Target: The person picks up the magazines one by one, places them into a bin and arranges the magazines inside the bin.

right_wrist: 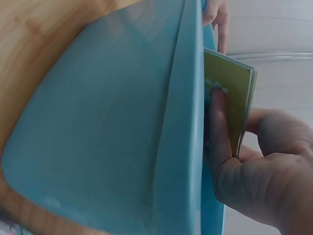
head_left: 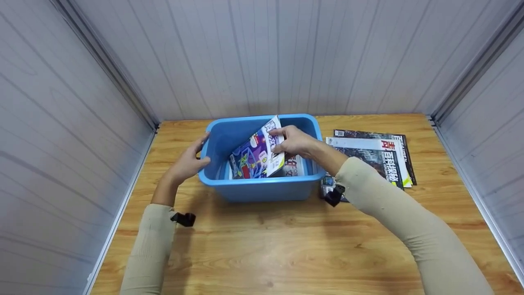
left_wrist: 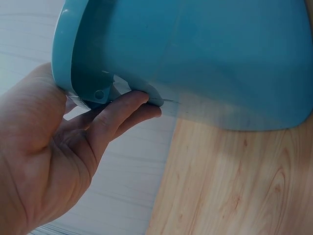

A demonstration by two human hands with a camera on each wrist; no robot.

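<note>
Head view: right hand (head_left: 295,141) reaches over the blue bin (head_left: 262,186) on the desk (head_left: 286,246), pinching a magazine (head_left: 256,153) that stands tilted inside. Left hand (head_left: 189,162) grips the bin's left rim.

Left wrist: fingers (left_wrist: 120,110) curl under the rim.

Right wrist: thumb and fingers (right_wrist: 219,122) clamp the magazine's (right_wrist: 230,93) edge.

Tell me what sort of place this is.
Likely a staged recording booth, not a home: plain white panel walls enclose a bare wooden table holding only a blue bin and stacked magazines.
</note>
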